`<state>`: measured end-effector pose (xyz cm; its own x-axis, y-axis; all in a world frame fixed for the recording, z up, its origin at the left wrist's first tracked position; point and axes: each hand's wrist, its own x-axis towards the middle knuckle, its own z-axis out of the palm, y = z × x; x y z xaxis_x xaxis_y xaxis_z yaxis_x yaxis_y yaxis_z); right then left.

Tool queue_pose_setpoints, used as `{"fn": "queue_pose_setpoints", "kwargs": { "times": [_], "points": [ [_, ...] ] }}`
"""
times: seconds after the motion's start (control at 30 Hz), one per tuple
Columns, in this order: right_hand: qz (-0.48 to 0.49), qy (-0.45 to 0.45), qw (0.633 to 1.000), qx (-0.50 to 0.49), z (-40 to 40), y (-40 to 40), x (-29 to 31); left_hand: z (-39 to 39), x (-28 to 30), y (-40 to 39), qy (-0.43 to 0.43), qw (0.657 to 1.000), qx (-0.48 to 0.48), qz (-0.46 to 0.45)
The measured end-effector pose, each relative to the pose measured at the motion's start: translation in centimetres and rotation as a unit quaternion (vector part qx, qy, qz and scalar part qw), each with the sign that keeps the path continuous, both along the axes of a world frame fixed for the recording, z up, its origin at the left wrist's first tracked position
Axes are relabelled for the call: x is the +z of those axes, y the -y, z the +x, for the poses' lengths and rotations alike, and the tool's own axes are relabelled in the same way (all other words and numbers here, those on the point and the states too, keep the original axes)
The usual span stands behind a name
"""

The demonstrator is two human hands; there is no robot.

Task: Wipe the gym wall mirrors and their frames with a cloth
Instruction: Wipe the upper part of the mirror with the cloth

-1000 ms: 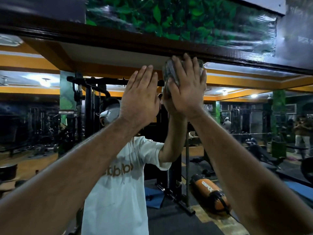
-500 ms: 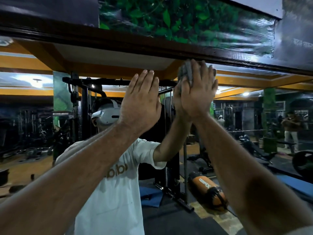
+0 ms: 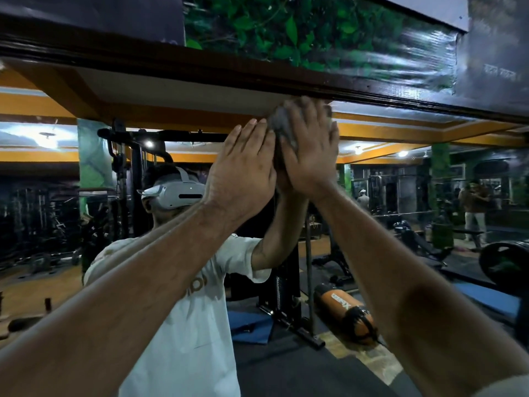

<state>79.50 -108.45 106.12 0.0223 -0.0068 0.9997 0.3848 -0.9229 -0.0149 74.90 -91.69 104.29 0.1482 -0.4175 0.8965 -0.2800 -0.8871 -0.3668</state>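
Dim gym, wall mirror (image 3: 86, 219) ahead, dark wooden frame (image 3: 200, 64) along its top. Our right hand (image 3: 310, 156) presses grey cloth (image 3: 282, 124) flat on glass just under frame, fingers straight, spread. Our left hand (image 3: 243, 173) beside it, fingers straight, together, palm toward mirror; contact we cannot tell. Orange punching bag (image 3: 346, 316) reflected low right.
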Motion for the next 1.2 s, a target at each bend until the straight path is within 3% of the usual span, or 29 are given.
{"fn": "queue_pose_setpoints", "kwargs": {
  "times": [0.07,0.1,0.23,0.37,0.43,0.53,0.6,0.77,0.83,0.87,0.93,0.97,1.13,1.2],
  "points": [
    [-0.070,0.017,0.997,0.007,-0.3,0.9,-1.3,-0.3,-0.1,-0.7,-0.002,1.000,-0.001,-0.002],
    [-0.055,0.018,0.998,0.012,-0.3,1.5,-1.6,-0.5,-0.1,-1.0,-0.004,1.000,0.004,-0.003],
    [0.124,-0.044,0.991,0.003,-0.8,0.3,-1.0,-0.9,-0.2,-2.0,-0.012,1.000,0.020,-0.001],
    [-0.025,-0.016,1.000,-0.007,-0.7,-1.4,-2.5,-1.7,-0.1,-2.8,-0.013,1.000,0.019,-0.004],
    [-0.043,0.000,0.999,-0.009,-0.5,-0.1,-3.8,-2.0,-0.1,-3.4,-0.015,1.000,0.025,0.002],
    [0.126,-0.006,0.992,-0.025,-0.7,0.2,-3.9,-2.4,-0.5,-4.3,-0.024,0.999,0.040,0.013],
    [0.162,-0.048,0.985,-0.037,-1.3,-2.1,-3.7,-2.5,-0.7,-5.0,-0.036,0.998,0.040,0.014],
    [-0.052,-0.011,0.998,-0.038,-1.4,-4.1,-7.8,-2.1,-1.0,-6.9,-0.052,0.996,0.047,0.060],
    [0.016,0.008,0.999,-0.044,-1.2,-3.1,-8.0,-2.1,-1.2,-7.7,-0.041,0.997,0.035,0.047],
    [0.106,0.005,0.994,-0.030,-1.4,-3.4,-7.7,-2.2,-1.4,-8.2,-0.033,0.999,0.024,0.021],
    [0.261,-0.052,0.964,-0.006,-1.8,-5.2,-6.1,-2.0,-2.0,-8.9,-0.016,0.999,0.024,-0.016],
    [0.276,-0.084,0.958,-0.009,-1.9,-6.3,-5.5,-1.9,-2.2,-9.0,-0.016,0.999,0.035,-0.015],
    [0.027,-0.014,1.000,0.008,-2.4,-7.2,-7.3,-1.6,-2.3,-9.0,-0.035,0.999,0.039,-0.010],
    [0.054,0.007,0.998,-0.002,-2.3,-6.1,-6.8,-1.8,-2.3,-9.0,-0.039,0.998,0.039,-0.017]
  ]
}}
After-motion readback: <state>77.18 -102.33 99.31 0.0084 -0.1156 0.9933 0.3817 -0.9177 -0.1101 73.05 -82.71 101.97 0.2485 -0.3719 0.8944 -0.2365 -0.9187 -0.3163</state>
